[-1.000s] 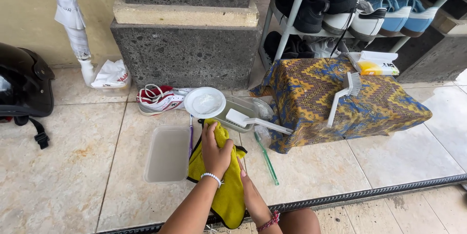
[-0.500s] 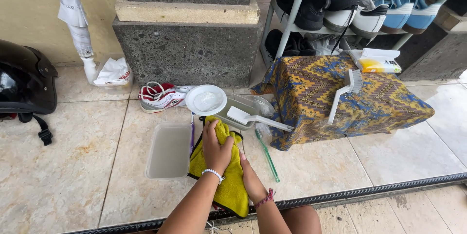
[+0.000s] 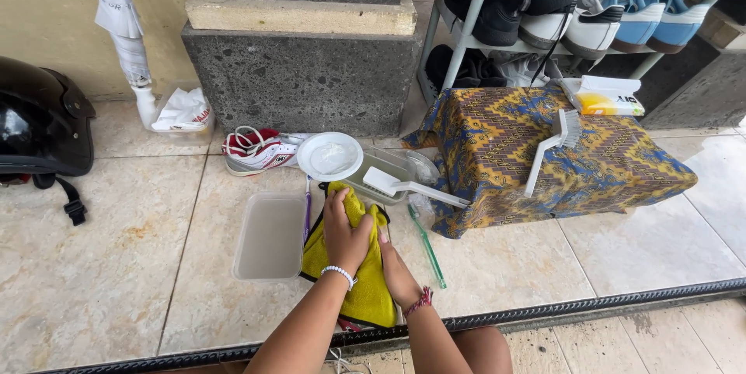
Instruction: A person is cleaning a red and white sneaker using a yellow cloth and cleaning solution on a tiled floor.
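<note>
Yellow cloth (image 3: 365,288) gripped w/ closed left hand (image 3: 347,232); right hand (image 3: 395,265) pressed beside it, fingers' state can't be told; floor tiled.

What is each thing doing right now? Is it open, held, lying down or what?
Yellow cloth: bunched, pressed under both hands.
Left hand: on top of cloth.
Right hand: partly hidden, gripping cloth.
Rectangular tub: open.
Round lid: lying flat.
White brush: lying on patterned cover.

Both forearms reach forward, left hand (image 3: 346,235) curled palm-down in a closed grip, right hand (image 3: 394,265) tucked beside it
</note>
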